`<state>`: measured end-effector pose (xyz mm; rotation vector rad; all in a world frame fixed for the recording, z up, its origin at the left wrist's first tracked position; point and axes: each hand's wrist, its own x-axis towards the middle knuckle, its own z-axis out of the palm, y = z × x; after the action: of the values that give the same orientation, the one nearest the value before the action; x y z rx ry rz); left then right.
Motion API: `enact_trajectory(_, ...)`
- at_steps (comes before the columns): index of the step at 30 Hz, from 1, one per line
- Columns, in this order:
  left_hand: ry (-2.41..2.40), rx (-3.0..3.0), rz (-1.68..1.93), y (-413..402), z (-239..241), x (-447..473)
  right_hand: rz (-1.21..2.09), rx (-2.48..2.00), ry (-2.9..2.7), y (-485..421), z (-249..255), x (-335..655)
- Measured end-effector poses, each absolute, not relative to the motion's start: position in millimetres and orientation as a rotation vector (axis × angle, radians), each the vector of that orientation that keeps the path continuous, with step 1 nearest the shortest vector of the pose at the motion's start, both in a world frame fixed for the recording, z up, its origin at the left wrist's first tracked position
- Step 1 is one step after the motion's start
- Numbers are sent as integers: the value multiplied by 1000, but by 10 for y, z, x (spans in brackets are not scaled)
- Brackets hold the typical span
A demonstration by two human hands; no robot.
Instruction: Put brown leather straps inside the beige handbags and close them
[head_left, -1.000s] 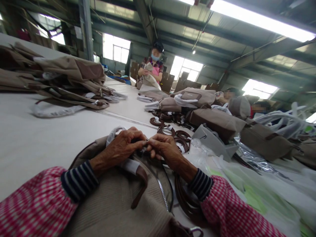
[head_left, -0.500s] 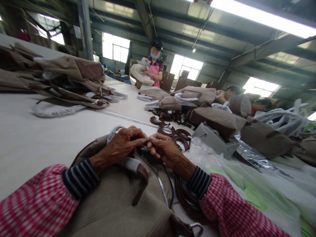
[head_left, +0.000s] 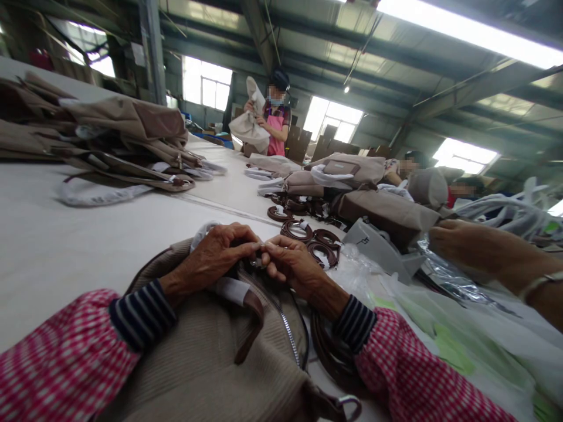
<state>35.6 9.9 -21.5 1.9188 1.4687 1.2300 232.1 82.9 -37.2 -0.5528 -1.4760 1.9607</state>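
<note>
A taupe ribbed handbag (head_left: 211,351) with brown trim lies on the table right in front of me. Its metal zipper (head_left: 288,337) runs along the right side, and a brown handle (head_left: 251,310) partly wrapped in white stands up from it. Above the bag's far end, my left hand (head_left: 220,252) pinches with thumb and forefinger. My right hand (head_left: 294,266) meets it there, its fingertips pinched too. Between the fingertips is something small, with a bit of shiny metal just below; the fingers hide what it is.
Coiled brown straps (head_left: 323,246) lie beyond my right hand, near a grey box (head_left: 382,252) and clear plastic bags (head_left: 466,328). Bags are piled at left (head_left: 127,129) and right (head_left: 387,211). Another person's arm (head_left: 488,252) reaches in from the right. A co-worker (head_left: 277,120) stands across the table.
Another person's arm has come in from the right over the plastic. The co-worker across the table has lifted a pale bag higher. My hands have barely moved.
</note>
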Motion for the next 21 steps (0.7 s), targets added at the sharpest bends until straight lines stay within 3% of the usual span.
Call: enact_trajectory(21, 1595, 1997, 1225, 87, -254, 410, 1828, -612, -1541, 767, -395, 2258)
